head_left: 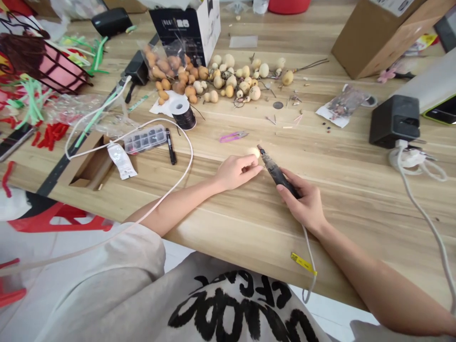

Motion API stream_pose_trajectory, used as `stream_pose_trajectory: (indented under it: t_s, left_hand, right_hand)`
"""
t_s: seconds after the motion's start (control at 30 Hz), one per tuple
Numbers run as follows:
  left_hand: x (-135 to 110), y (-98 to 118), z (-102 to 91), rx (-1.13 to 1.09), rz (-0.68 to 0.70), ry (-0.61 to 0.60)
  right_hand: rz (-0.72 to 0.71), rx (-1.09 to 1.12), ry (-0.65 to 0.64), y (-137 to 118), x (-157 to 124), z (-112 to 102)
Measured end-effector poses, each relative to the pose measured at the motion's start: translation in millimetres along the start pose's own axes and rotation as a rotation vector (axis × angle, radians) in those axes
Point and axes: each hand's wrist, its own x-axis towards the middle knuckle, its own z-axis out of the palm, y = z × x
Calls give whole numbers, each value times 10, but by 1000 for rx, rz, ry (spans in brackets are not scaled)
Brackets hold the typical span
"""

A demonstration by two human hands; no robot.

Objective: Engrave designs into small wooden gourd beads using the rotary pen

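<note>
In my right hand [304,197] I grip a dark rotary tool [278,175], its tip aimed up and to the left. A white cord runs from its lower end. My left hand [239,170] pinches a small pale gourd [254,152] close beside the tool's tip; whether the tip touches it I cannot tell. Purple thread snips [233,137] lie just beyond my left hand. Farther back are several pale little gourds [254,93], some with dry stems, and several browner ones [166,84], partly in a clear bag.
A spool of dark cord [184,116], a black marker [171,147], a compartment box [146,138] and an open cardboard box [89,164] lie to the left. A white cable crosses over my left arm. On the right stand a black power unit [394,121] and a cardboard carton [377,38].
</note>
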Motion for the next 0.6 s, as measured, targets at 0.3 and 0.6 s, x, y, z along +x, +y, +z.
stream_pose_trajectory:
  t_s: [0.3, 0.6]
  left_hand:
    - [0, 34, -8, 104, -18, 19]
    - [-2, 52, -4, 231, -51, 4]
  right_hand:
    - [-3, -16, 4, -29, -4, -1]
    - [-8, -16, -2, -17, -1, -5]
